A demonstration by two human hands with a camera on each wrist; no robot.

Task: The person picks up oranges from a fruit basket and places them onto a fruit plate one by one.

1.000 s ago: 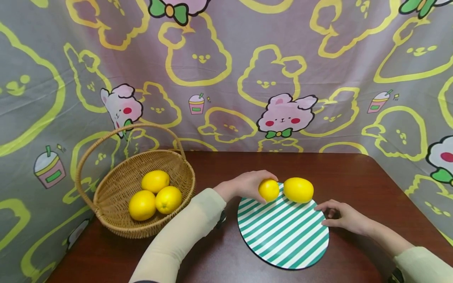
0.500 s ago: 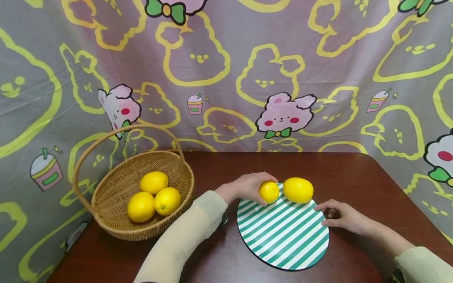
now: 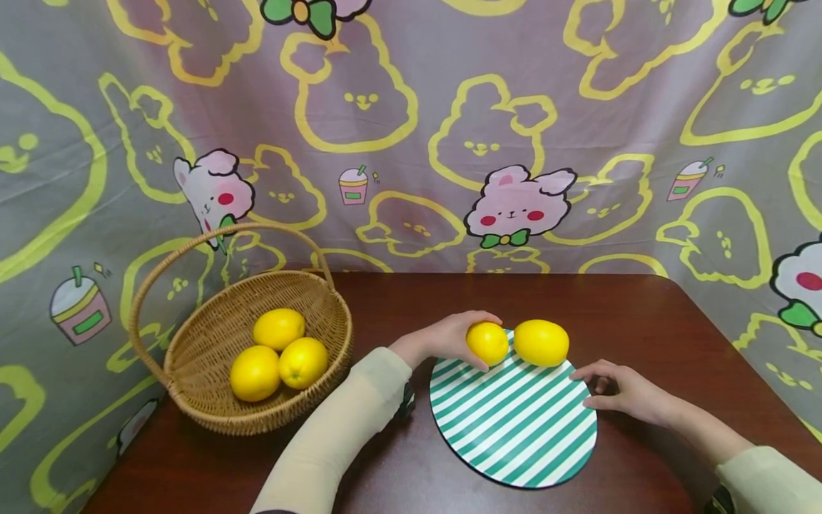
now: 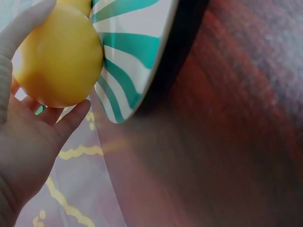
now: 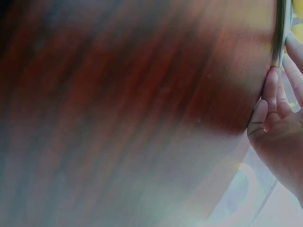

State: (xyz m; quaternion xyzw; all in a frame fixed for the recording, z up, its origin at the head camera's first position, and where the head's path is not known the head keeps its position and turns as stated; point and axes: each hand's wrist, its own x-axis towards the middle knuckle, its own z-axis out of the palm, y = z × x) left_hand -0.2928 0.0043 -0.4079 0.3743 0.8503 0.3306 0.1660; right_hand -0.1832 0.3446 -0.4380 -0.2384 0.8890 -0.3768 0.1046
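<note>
**Five yellow fruits (image 3: 255, 373): three at left, two at right**

Head view: one wicker basket (image 3: 208, 335) with one arched handle (image 3: 253, 226) stands on the left of the brown desk (image 3: 398, 300). Three of the fruits lie inside it, grouped together toward its near side. To the right is one round striped disc (image 3: 514, 421) in green and white. The other two fruits are at its far side: a held fruit (image 3: 489, 344) on the left and a second fruit (image 3: 541, 343) just beside it on the right.

Both hands are in view. The left hand (image 3: 449, 335) curls its fingers and thumb round the held fruit. The right hand (image 3: 626, 392) has hold of nothing; its fingers are loosely bent and spread a little, at the disc's right rim. One patterned cloth (image 3: 411, 43) hangs behind and at both sides.

Left wrist view: the left hand is wrapped about one fruit, with part of another behind it. Whether the held fruit touches the disc, I cannot tell.

Right wrist view: the right hand's relaxed fingers meet the rim of the disc, seen nearly edge-on; part of the yellow fruit beyond is cut off.
</note>
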